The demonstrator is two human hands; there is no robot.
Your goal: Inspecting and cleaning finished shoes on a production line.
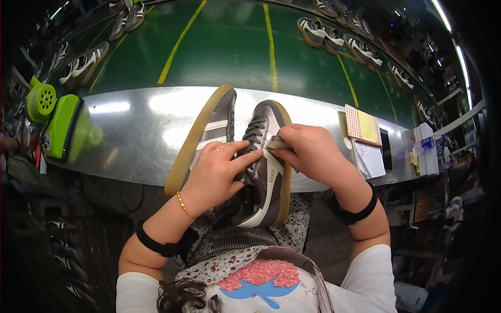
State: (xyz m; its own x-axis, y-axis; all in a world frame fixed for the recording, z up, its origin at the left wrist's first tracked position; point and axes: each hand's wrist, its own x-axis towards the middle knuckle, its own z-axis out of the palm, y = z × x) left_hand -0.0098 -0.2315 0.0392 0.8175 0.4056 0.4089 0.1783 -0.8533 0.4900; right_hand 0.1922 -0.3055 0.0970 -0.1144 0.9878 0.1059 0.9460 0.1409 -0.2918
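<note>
A grey sneaker (pixel 265 182) with white side stripes, dark laces and a gum-coloured sole lies tilted over the near edge of the metal table, toe pointing away from me. My left hand (pixel 216 167) grips it by the laces and opening, fingertips pressed on the upper. A small pale, eraser-like block (pixel 275 143) is pinched in my right hand (pixel 308 151); it touches the side of the upper near the stripe. The matching sneaker (pixel 201 135) rests on its side just to the left, sole facing left, partly hidden by my left hand.
Beyond the metal table (pixel 141 151) runs a green conveyor belt (pixel 229 41) with yellow lines, carrying several pairs of sneakers (pixel 319 34). A bright green machine (pixel 63 125) stands at the left. On the right lie a notebook (pixel 370 156) and a pink checked pad (pixel 354 119).
</note>
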